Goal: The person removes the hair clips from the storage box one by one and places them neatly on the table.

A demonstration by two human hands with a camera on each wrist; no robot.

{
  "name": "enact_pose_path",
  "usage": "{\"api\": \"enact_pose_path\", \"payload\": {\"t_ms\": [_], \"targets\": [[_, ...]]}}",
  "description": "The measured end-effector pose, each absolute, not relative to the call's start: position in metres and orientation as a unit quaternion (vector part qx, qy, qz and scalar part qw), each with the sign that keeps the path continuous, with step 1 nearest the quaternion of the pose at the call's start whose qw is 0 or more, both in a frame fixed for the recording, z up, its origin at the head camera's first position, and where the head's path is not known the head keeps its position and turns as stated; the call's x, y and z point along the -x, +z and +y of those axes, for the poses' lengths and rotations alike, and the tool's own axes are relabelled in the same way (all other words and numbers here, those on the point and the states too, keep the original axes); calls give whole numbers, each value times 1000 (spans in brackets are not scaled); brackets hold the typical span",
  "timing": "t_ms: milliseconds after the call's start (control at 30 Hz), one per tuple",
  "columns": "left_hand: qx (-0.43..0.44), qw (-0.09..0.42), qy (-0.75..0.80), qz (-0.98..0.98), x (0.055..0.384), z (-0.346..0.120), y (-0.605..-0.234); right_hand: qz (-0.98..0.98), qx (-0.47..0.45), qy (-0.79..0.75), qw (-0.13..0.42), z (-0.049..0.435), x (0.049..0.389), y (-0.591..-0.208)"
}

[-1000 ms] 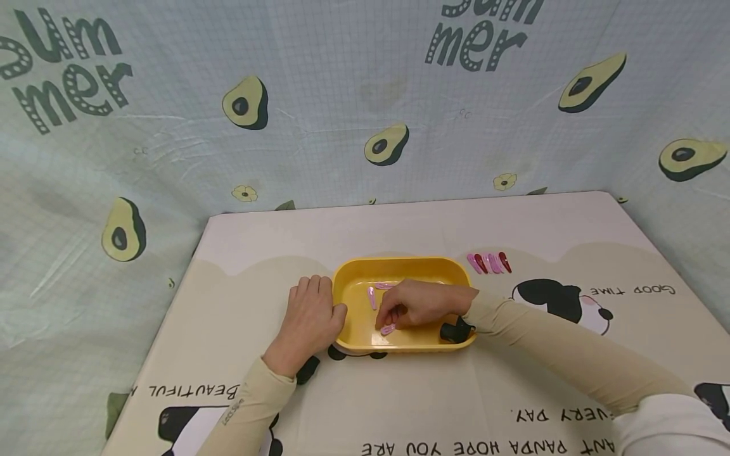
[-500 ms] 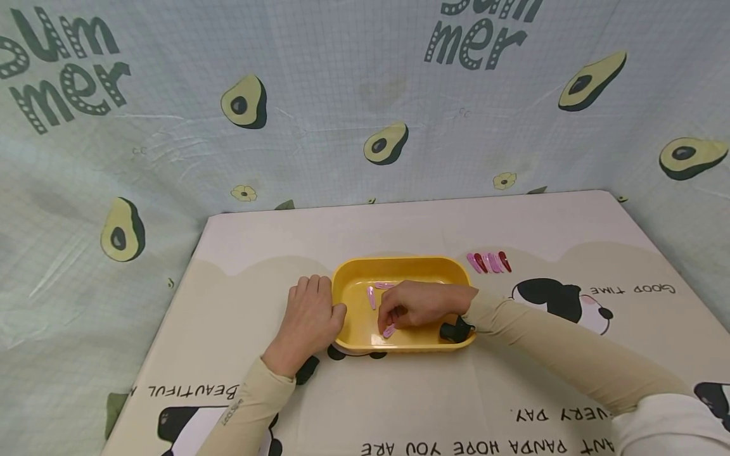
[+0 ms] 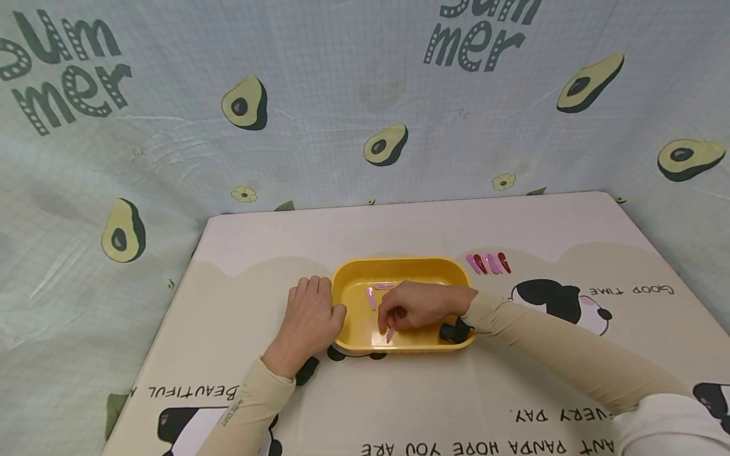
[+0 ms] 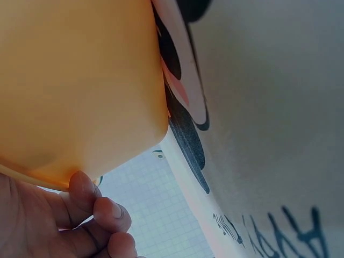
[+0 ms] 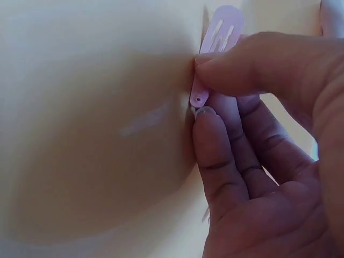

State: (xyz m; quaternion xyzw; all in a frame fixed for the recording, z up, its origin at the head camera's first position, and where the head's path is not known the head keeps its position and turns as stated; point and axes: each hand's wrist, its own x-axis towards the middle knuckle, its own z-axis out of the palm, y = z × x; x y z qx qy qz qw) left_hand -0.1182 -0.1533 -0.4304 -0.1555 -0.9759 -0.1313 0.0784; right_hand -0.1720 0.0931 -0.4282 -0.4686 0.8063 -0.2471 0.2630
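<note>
In the head view, a yellow tray (image 3: 353, 339) stands on the table. My left hand (image 3: 310, 316) grips its left rim; the left wrist view has the curled fingers (image 4: 110, 215) at the tray's edge. Inside the tray, my right hand (image 3: 419, 305) pinches a pink snap hair clip (image 3: 390, 335) low near the floor. In the right wrist view the thumb lies across this hair clip (image 5: 227, 21), with the index fingertip at its narrow end. Two more pink hair clips lie in the tray, one upright in view (image 3: 371, 298) and one crosswise (image 3: 384, 286), partly behind my right hand.
Just beyond the tray's back right corner, several pink and red hair clips (image 3: 488, 263) lie side by side in a row. A printed cloth (image 3: 274, 278) covers the table. Behind it hangs a pale curtain (image 3: 319, 76) with avocado prints.
The hair clip in my right fingers has turned, so its visible end now points more toward the tray's near wall. My left hand stays on the rim.
</note>
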Motion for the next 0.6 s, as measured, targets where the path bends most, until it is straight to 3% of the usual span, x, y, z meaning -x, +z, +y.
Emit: {"api": "enact_pose_path", "payload": {"t_ms": [600], "targets": [[158,81,-134,-975,118,-154,-432,793,449,-307,274,96,172,-423]]}}
